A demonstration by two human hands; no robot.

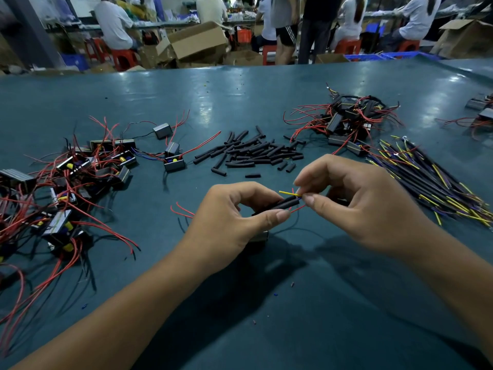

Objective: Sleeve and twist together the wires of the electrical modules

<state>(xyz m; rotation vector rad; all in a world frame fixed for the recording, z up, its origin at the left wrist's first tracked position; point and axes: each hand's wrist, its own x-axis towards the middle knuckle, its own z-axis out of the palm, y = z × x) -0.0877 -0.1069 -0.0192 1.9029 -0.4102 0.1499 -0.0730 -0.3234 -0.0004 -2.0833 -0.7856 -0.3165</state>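
Above the teal table (240, 97), the left hand (229, 220) pinches a short black tubular sleeve (286, 202); the right hand (357, 204) pinches thin yellow and red wires (289, 193) at its end (a module below is mostly hidden).

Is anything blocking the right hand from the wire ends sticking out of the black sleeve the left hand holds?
Nothing visible does. The right hand already pinches the thin yellow and red wire ends where they leave the short black tubular sleeve, which the left hand grips. The green table lies below.
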